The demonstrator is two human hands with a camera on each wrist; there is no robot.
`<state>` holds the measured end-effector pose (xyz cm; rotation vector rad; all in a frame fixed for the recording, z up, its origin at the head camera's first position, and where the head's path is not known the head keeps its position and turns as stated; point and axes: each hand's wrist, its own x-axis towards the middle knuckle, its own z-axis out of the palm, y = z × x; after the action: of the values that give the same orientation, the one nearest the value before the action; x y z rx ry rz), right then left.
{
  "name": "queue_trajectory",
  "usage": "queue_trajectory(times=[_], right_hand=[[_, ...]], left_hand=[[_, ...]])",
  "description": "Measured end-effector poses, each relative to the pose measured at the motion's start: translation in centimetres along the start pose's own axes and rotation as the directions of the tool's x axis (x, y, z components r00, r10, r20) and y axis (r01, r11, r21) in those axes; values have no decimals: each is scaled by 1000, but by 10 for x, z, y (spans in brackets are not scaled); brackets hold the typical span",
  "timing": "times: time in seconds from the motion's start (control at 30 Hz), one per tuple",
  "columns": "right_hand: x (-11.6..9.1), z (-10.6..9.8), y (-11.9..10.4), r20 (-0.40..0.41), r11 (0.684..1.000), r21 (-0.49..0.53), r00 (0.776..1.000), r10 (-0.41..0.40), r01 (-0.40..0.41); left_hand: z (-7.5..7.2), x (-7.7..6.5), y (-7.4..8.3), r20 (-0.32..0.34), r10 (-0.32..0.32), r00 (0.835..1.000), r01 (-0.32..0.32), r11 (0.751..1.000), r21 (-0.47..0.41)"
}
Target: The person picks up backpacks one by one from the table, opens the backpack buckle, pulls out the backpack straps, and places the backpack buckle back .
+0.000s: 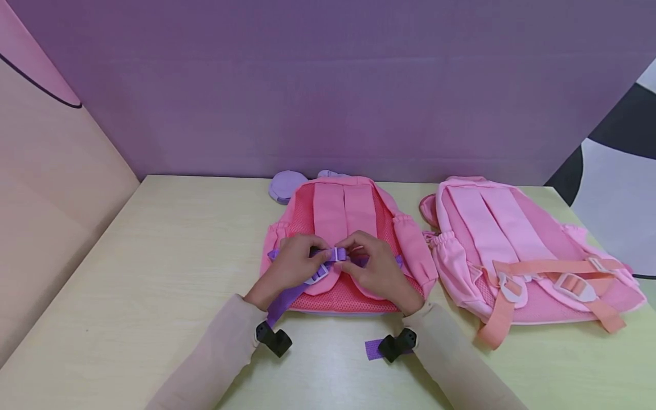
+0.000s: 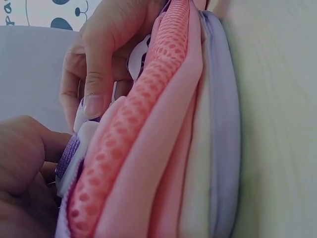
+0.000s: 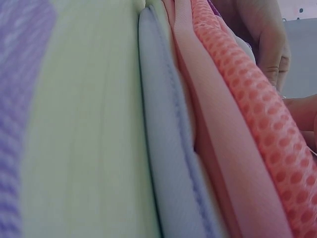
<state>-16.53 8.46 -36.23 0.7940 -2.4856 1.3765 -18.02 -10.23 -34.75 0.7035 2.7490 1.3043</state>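
A pink backpack (image 1: 328, 205) lies with its mesh back panel and shoulder straps facing up. Across its lower part runs a purple strap (image 1: 341, 254) with a small white slide buckle (image 1: 335, 254). My left hand (image 1: 294, 262) pinches the strap at the buckle's left between thumb and finger. On the other side, my right hand (image 1: 376, 267) pinches the strap close to the buckle. A second white buckle (image 1: 318, 275) sits below the left fingers. In the left wrist view the pink mesh edge (image 2: 133, 119) partly hides the fingers' grip.
To the right lies a lighter pink backpack (image 1: 512, 228) with orange straps (image 1: 553, 266) and white buckles. A round purple pouch (image 1: 287, 186) is behind the nearer backpack. One purple strap end (image 1: 374, 349) lies on the table (image 1: 128, 296) by the right wrist.
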Motion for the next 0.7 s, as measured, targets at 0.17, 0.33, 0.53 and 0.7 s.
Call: queue_trajectory(times=[0.17, 0.33, 0.53, 0.7], right_hand=[[0, 0, 0, -4, 1000, -10, 1000, 1, -1], [0, 0, 0, -12, 1000, 4, 1000, 6, -6], [0, 0, 1, -40, 999, 53, 999, -13, 15], [0, 0, 2, -55, 995, 91, 998, -21, 25]], left_hand=[[2, 0, 1, -7, 11, 1000, -11, 1000, 6], [3, 0, 2, -10, 17, 1000, -17, 1000, 3], [2, -1, 3, -7, -3, 1000, 3, 1000, -25], [0, -1, 3, 6, -30, 1000, 30, 999, -45]])
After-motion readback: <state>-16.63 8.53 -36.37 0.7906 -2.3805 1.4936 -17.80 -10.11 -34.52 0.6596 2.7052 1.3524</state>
